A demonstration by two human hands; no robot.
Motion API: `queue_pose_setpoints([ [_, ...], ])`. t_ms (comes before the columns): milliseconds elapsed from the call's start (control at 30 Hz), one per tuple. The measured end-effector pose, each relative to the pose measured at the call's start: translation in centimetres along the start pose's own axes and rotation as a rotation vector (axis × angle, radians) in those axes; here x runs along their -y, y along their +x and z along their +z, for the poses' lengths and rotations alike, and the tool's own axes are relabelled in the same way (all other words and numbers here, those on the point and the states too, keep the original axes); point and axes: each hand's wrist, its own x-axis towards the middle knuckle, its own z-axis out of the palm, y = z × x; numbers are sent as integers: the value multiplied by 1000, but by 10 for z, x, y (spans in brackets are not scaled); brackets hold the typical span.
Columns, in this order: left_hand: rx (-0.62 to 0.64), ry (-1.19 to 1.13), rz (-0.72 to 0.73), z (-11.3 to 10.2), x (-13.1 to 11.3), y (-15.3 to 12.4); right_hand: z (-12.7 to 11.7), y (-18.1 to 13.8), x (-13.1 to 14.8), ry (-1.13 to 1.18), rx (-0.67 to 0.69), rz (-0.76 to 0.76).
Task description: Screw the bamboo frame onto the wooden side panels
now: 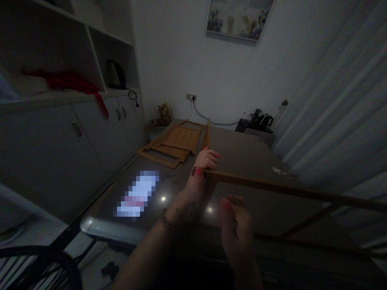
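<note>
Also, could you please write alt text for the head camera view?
A person's left hand holds one end of a wooden frame over a dark table, the right hand curled nearby. Wooden panels, small metal pieces and a bright pixelated patch show further left.

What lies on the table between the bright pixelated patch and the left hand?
In the head view, what look like small metal screws lie scattered on the tabletop between the bright pixelated patch and the left hand.

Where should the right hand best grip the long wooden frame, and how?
Probably around its long rail, between the left hand and the crosspiece, coming from above: the bar is slim, and nothing covers that stretch.
</note>
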Motion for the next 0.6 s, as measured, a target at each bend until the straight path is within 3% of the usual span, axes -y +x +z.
queue_pose_setpoints([
  [100,12,6,-13,-1,0,0,-10,-7,-27,0,168,324],
  [233,20,-19,-12,-1,-2,0,-24,-18,-84,19,369,725],
  [367,0,-63,-27,1,0,-2,-37,-25,-121,29,387,791],
  [600,0,-46,-39,-1,1,-2,-38,-20,-118,148,354,799],
])
